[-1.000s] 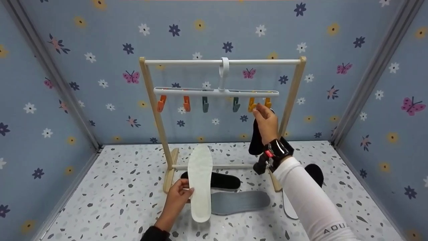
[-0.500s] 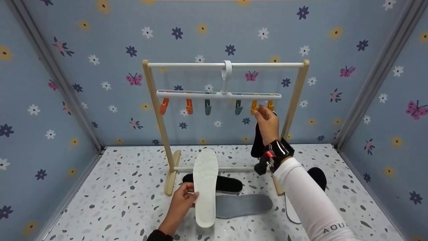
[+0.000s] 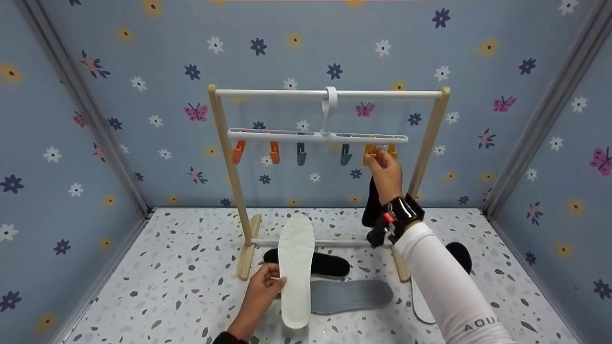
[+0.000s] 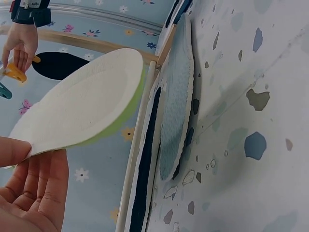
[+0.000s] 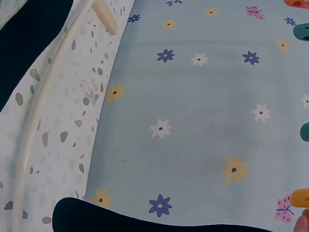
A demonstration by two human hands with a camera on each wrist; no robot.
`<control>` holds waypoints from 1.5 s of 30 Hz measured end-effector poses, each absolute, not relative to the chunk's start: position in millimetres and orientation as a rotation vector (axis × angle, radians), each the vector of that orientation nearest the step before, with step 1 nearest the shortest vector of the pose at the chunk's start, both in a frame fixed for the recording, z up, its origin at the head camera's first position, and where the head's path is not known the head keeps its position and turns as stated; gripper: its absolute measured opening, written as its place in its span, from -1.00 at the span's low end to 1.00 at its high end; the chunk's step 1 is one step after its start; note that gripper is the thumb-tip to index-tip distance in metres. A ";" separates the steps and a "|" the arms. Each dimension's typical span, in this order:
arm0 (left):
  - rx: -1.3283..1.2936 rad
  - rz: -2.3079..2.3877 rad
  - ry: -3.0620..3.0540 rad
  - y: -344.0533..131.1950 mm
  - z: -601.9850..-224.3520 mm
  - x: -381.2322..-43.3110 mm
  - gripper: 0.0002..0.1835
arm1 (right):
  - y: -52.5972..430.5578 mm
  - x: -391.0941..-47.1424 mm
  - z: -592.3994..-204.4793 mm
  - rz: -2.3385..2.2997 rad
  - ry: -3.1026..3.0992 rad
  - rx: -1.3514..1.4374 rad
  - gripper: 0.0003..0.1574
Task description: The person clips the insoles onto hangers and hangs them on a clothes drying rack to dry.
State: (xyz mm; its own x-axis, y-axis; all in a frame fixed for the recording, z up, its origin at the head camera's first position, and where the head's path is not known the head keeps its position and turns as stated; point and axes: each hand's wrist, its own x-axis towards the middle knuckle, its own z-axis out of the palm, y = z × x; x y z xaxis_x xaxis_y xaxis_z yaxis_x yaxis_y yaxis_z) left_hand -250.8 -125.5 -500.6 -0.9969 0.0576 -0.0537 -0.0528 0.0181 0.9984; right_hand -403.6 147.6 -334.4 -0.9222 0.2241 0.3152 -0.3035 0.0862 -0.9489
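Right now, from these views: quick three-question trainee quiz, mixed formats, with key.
1. Multiple choice: what colour is the face of the insole pinched by the left grip?
A. Black
B. White
C. Grey

2. True or false: the right grip is on an orange clip.

3. Count: in the head view, how many dark green clips hang from the white hanger?

Key:
1. B.
2. False; it is on a yellow clip.
3. Two.
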 end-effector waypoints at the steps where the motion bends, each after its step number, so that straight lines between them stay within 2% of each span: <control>1: 0.010 2.146 2.185 -125.3 -500.6 -250.6 -0.65 | 148.5 -403.7 -334.1 1.890 -1.997 0.083 -0.43; 20: 0.032 2.133 2.194 -122.6 -501.2 -248.6 -0.66 | 156.3 -406.1 -332.7 1.867 -2.077 0.267 -0.39; 29: 0.026 2.128 2.189 -118.0 -500.6 -248.0 -0.67 | 156.7 -405.0 -335.0 1.906 -2.014 0.256 -0.46; 45: 0.170 2.156 2.293 -102.1 -493.3 -252.2 -0.69 | 154.4 -402.1 -330.3 1.997 -1.875 0.226 -0.56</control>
